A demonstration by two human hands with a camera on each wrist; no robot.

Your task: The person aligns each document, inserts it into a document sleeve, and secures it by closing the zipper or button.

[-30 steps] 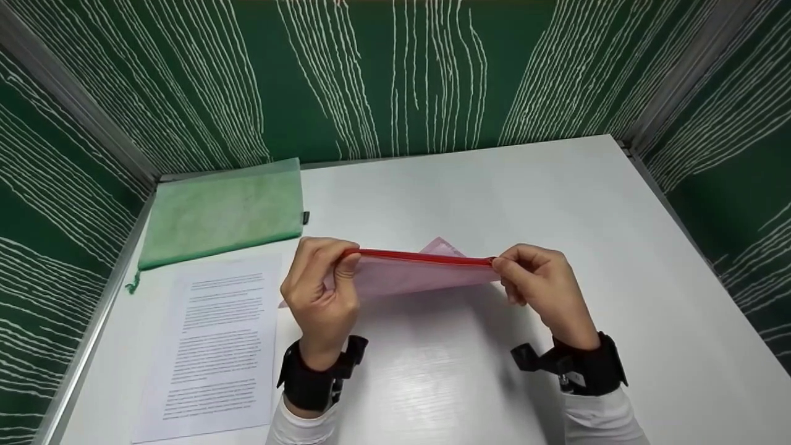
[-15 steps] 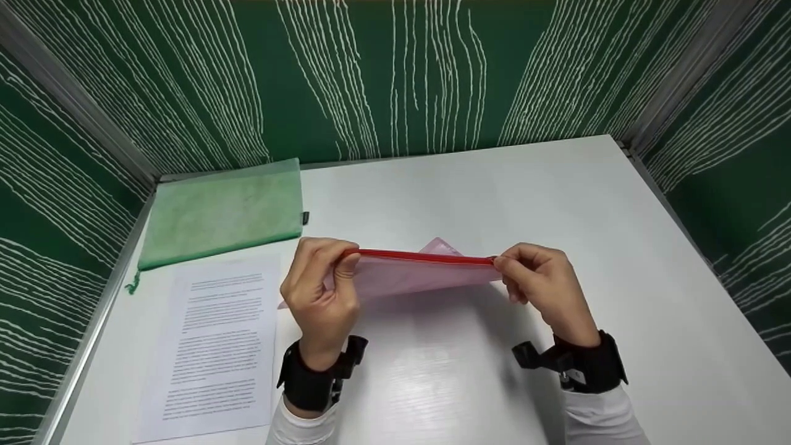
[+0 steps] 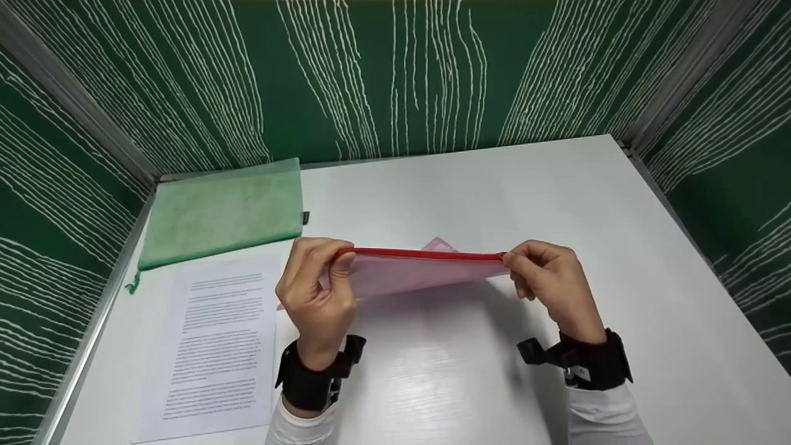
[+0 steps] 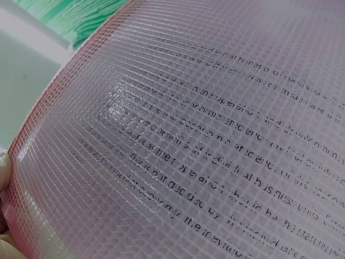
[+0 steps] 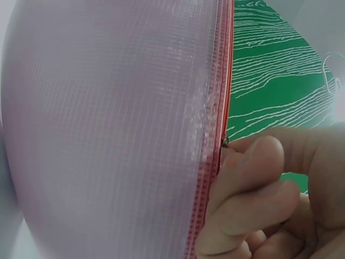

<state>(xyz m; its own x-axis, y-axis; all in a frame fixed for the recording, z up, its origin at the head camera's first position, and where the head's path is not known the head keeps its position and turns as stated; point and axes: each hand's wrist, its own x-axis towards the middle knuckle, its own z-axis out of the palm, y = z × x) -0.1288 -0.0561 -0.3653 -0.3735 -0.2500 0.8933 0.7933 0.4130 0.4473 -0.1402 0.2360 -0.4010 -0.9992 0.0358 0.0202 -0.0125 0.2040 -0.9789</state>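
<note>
White sleeves [image 3: 303,428] and black wrist straps [image 3: 309,378] reach over the near part of a glossy white desk [image 3: 525,191], where a printed sheet [image 3: 213,352] lies along the left edge. Just beyond it, toward the far left corner, lies a green mesh pouch [image 3: 222,213] with a dark tab [image 3: 305,217] on its right side. Behind the far edge rises a green wall [image 3: 432,74] streaked with wavy white lines.

Above the middle of the desk, a person's left hand [image 3: 318,296] and right hand [image 3: 553,287] hold a translucent pink pouch [image 3: 408,275], each pinching one end of its red zipper [image 3: 426,253] between thumb and fingers. The strip runs straight and nearly level; a small metal zipper pull [image 5: 225,142] sits at the right fingertips.

In the left wrist view, black print [image 4: 226,156] shows through the pink mesh; whether its paper lies inside or behind cannot be told. That view catches only a sliver of fingers. The desk's near edge is cut off, and the sheet's type is too small to read from the head view.
</note>
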